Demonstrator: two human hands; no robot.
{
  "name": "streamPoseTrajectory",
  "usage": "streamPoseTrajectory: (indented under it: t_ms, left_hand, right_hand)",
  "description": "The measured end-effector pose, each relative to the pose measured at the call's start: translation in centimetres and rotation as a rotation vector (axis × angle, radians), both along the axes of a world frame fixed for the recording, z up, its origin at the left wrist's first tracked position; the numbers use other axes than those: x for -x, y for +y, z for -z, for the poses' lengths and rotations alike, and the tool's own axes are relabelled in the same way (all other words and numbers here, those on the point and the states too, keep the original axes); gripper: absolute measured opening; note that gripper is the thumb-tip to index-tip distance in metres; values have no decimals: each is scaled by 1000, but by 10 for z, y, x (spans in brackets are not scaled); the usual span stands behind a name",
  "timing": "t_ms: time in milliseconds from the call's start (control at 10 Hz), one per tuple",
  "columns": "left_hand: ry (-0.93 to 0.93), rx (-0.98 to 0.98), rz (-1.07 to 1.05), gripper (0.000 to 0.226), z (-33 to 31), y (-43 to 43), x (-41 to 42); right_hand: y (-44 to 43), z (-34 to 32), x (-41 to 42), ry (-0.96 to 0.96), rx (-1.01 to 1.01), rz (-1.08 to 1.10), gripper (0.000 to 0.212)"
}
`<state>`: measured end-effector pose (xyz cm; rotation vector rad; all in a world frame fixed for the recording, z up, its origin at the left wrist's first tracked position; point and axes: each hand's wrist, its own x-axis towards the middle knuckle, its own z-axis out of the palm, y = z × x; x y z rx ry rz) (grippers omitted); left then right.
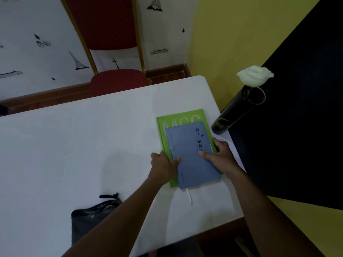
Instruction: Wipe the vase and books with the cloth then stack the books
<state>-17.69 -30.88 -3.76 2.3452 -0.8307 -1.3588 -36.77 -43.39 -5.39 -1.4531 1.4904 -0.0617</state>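
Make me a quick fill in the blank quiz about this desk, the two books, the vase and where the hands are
1. The blue book lies on top of the ____ book.
2. The black vase holds a single ____ flower.
3. The dark cloth lies on the white table, beside the ____ forearm.
4. The left hand and right hand each rest a ____ on the blue cover.

Missing words: green; white; left; thumb

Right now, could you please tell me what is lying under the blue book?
The blue book lies on a larger green book, whose top and left margins show. The rest of its cover is hidden. Both hands, left hand and right hand, hold the stack's sides.
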Motion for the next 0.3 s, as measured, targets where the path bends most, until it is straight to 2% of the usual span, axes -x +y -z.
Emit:
streamPoseTrajectory:
  t_ms: [100,200,300]
  left_hand:
    - [19,-22,7,56,-2,0,-2]
    - [-12,9,48,58,-9,2,-6]
    - [-108,206,63,56,-28,4,-13]
  right_hand:
    - [4,-8,-7,121,2,-15,91]
    - [18,-27,-28,166,198,35,51]
    - [38,-39,-51,122,370,57,59]
